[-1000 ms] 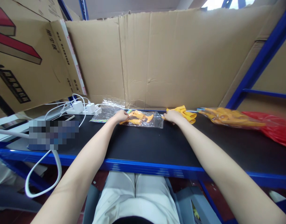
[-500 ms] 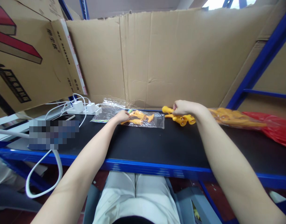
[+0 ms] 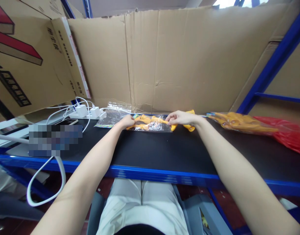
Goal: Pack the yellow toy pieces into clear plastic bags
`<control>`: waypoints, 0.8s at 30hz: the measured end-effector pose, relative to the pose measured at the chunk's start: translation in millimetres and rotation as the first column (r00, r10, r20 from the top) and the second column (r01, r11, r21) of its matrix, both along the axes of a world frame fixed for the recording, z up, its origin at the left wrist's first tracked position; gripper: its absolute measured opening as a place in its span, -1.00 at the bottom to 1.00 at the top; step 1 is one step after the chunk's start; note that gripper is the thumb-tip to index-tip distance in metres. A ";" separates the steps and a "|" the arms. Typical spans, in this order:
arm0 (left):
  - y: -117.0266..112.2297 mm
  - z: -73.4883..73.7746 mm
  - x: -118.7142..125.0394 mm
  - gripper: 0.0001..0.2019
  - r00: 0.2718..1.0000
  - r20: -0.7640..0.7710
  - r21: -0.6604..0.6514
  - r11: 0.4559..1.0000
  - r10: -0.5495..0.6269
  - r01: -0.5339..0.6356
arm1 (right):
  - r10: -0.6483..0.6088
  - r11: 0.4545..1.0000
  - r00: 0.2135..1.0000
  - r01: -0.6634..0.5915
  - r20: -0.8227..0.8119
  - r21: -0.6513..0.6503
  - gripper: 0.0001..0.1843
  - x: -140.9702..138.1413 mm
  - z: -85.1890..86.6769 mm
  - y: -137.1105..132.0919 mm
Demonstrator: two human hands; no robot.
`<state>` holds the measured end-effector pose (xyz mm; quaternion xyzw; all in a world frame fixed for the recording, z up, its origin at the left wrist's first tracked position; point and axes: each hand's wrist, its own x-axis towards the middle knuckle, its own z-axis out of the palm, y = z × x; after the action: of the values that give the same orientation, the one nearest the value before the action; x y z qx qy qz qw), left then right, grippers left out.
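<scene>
A clear plastic bag [image 3: 159,128] lies on the black shelf top with several orange-yellow pieces [image 3: 142,126] inside. My left hand [image 3: 127,121] is closed on the bag's left part, its fingertips against the pieces. At the bag's right end, my right hand [image 3: 177,117] pinches an orange-yellow piece [image 3: 160,120] that reaches left into the bag. Loose flared orange-yellow pieces [image 3: 189,127] lie beneath and just right of that hand. Their exact kind is not clear. My fingers partly hide what they grip.
Another clear bag of similar pieces [image 3: 238,121] lies to the right, beside a red plastic bag [image 3: 284,132]. White chargers and cables [image 3: 94,112] sit at the back left, a phone [image 3: 69,122] before them. Cardboard [image 3: 189,62] stands behind; a blue rail [image 3: 164,174] edges the front.
My right hand has moved left from the loose pieces to the bag's right end, bringing an orange-yellow piece into it. My left hand has stayed on the bag.
</scene>
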<state>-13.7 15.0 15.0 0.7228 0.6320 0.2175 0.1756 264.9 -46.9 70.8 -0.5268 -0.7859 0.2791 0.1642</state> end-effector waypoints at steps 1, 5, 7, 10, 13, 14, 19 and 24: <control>0.8 -0.5 -0.6 -0.86 1.000 0.011 -0.002 1.000 -0.003 0.003 | 0.005 1.000 0.999 -0.006 -0.042 -0.010 -0.81 -2.5 -4.5 1.6; 3.4 -2.9 -3.0 -0.83 0.998 0.059 -0.023 1.000 -0.006 0.007 | 0.001 0.998 0.982 -0.013 -0.188 -0.065 -0.76 -10.0 -23.1 8.1; 3.6 -3.2 -3.6 -0.81 0.997 0.078 -0.035 0.999 -0.007 0.010 | 0.020 0.995 0.967 -0.043 -0.252 -0.086 -0.73 -9.3 -29.0 11.3; 1.1 -1.5 -2.6 -0.79 0.996 0.092 -0.062 0.998 -0.002 0.008 | 0.059 0.989 0.947 -0.097 -0.316 -0.108 -0.68 -3.8 -33.4 16.8; -4.2 2.3 0.2 -0.81 0.995 0.096 -0.079 0.997 0.005 0.002 | 0.075 0.991 0.945 -0.106 -0.317 -0.081 -0.70 -0.4 -37.9 23.3; -6.1 3.5 1.1 -0.82 0.995 0.097 -0.083 0.997 0.008 0.000 | 0.083 0.993 0.948 -0.105 -0.306 -0.056 -0.73 -1.0 -40.1 25.2; -12.2 6.6 3.6 -0.88 0.993 0.121 -0.113 0.994 0.003 0.011 | 0.080 0.991 0.991 -0.067 -0.110 0.118 -0.91 -15.1 -50.1 28.3; -11.5 6.5 4.7 -0.92 0.988 0.157 -0.137 0.990 0.011 0.010 | -0.011 0.950 0.998 -0.009 0.062 0.313 -0.83 -24.7 -47.6 26.3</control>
<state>-9.0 3.5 21.5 0.6894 0.6298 0.2298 0.2743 240.1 -20.6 23.2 -0.5033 -0.8246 0.1340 0.2211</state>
